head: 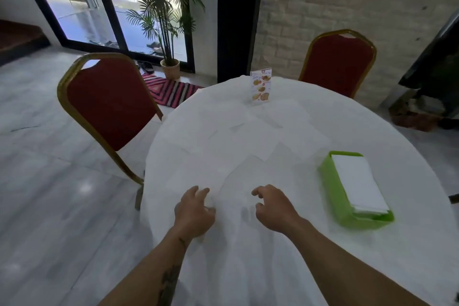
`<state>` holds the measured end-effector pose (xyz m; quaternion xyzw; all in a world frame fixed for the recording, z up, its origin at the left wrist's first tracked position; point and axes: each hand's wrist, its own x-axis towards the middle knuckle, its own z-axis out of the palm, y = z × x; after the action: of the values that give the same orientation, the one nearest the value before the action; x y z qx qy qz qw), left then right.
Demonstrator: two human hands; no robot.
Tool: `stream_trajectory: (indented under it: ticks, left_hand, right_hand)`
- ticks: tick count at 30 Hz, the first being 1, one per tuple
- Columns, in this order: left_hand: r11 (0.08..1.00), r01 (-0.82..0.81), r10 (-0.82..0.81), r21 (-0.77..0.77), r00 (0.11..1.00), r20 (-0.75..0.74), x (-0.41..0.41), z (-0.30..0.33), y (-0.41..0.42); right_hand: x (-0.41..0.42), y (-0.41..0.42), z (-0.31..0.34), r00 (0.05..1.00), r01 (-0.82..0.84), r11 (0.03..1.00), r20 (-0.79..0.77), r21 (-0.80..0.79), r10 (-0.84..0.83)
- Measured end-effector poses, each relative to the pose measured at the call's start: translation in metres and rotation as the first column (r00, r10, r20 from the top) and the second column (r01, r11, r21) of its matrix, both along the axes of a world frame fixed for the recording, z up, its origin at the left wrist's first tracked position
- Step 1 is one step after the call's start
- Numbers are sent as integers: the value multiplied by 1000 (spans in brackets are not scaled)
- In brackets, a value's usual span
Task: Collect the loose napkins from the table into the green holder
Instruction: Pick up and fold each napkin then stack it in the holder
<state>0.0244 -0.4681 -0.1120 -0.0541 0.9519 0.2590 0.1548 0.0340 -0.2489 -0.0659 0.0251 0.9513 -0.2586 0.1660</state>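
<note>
Both hands are hovering low over the near edge of the round tabletop (409, 243), fingers curled and spread, neither holding anything. The left hand (195, 213) is sitting at about 7 o'clock on the tabletop, the right hand (273, 208) at about 6 o'clock, and the grip of each is loosely wide, fingertips pointing toward the middle.

The loose napkins (250, 136) are lying flat, white on the white cloth, so their edges are showing only faintly. They are spreading from just ahead of the fingertips toward 12 o'clock, as far as the menu card (260, 87). The nearest sheet seems to be lying between the two hands and slightly beyond them, so either hand could be reaching it; its exact outline is hard to tell.

The green holder (330, 181) is resting at about 3 o'clock, well to the right of the right hand, its long axis running from far-left to near-right, with a white stack already inside. The right hand is nearer to it, so that hand is probably the better one for carrying napkins across.
</note>
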Motion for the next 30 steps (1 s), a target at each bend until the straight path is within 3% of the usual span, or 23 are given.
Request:
stream_trajectory:
  ticks: [4, 14, 21, 24, 27, 30]
  left_hand:
    - [986, 102, -100, -132, 995, 28, -5, -12, -3]
    - [957, 37, -89, -286, 981, -170, -21, -18, 1]
    - [972, 109, -168, -209, 944, -285, 0, -24, 13]
    - [972, 215, -236, -98, 912, -335, 16, -28, 30]
    - [954, 300, -276, 10, 889, -365, 29, -28, 49]
    - [930, 347, -287, 120, 890, -354, 36, -27, 62]
  right_hand:
    - [6, -1, -6, 999, 30, 999, 13, 23, -30]
    - [16, 4, -12, 995, 90, 995, 50, 31, -92]
    - [24, 17, -22, 944, 280, 956, 203, -86, -259]
    - [28, 22, -27, 855, 480, 855, 320, -195, -407]
    - [34, 26, -29, 707, 704, 622, 422, -343, -567]
    - [41, 34, -31, 592, 797, 395, 464, -456, -658]
